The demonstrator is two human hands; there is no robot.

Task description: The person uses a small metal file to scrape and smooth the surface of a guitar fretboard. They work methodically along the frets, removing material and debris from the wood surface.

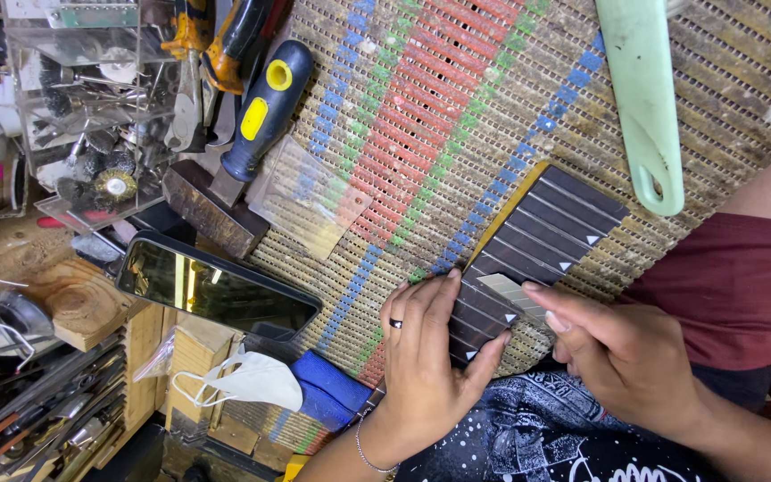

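Woven matting (457,98) with red, green and blue stripes covers most of the frame, laid over a cluttered workbench. On it, right of centre, lies a dark fretboard (537,245) with thin pale fret lines and small white triangle markers along one edge, running diagonally from the middle of the frame down toward the lower centre. The left hand (426,357), wearing a dark ring and a thin bracelet, rests flat on the lower end of the fretboard, fingers stretched out and close together, thumb spread to the side across the board. The right hand (622,348) comes in from the lower right, its fingertips pressed together on a small thin metal scraper blade (510,293) that lies flat on the fretboard just above the left hand. At the top right of the frame a pale green plastic handle (646,107) with a hanging hole lies on the matting. In the upper left sit a blue and yellow screwdriver (261,112), a dark metal block (211,207) and a clear plastic case of wire brushes (91,116). Below these, at centre left, a phone (216,287) with a dark screen lies on the edge of the matting, and a white face mask (247,382) sits beneath it beside a blue cloth (332,388).
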